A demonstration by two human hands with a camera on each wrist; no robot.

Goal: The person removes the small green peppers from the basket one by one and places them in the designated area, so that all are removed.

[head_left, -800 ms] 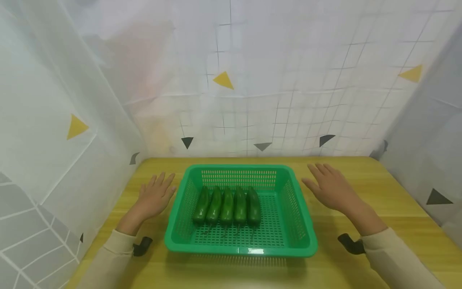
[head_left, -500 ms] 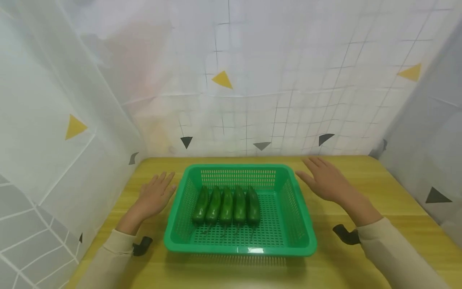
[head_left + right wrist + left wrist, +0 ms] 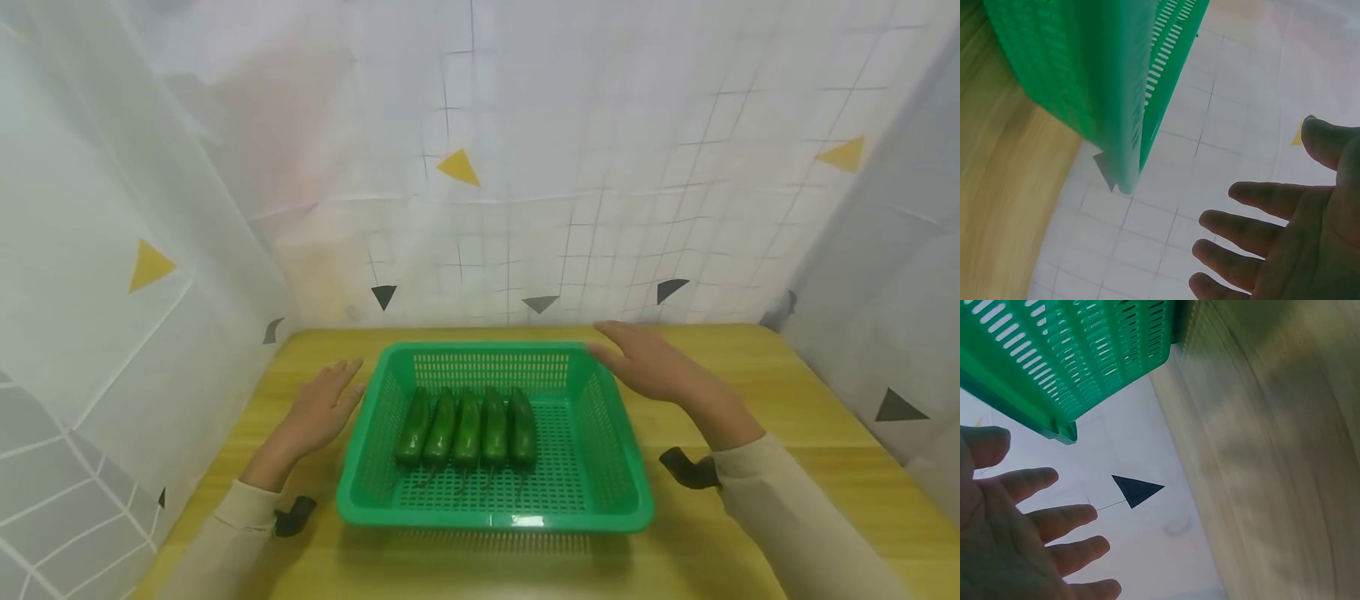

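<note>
Standing on the bench, the basket holds five peppers side by side. The left hand, fingers spread, is beside its left wall; the right hand, also spread, is by its far right corner, seemingly apart from the rim.

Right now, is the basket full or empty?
Neither, it's partly filled: the basket has five green veggies lying side by side in it, and bare mesh shows next to them.
</note>
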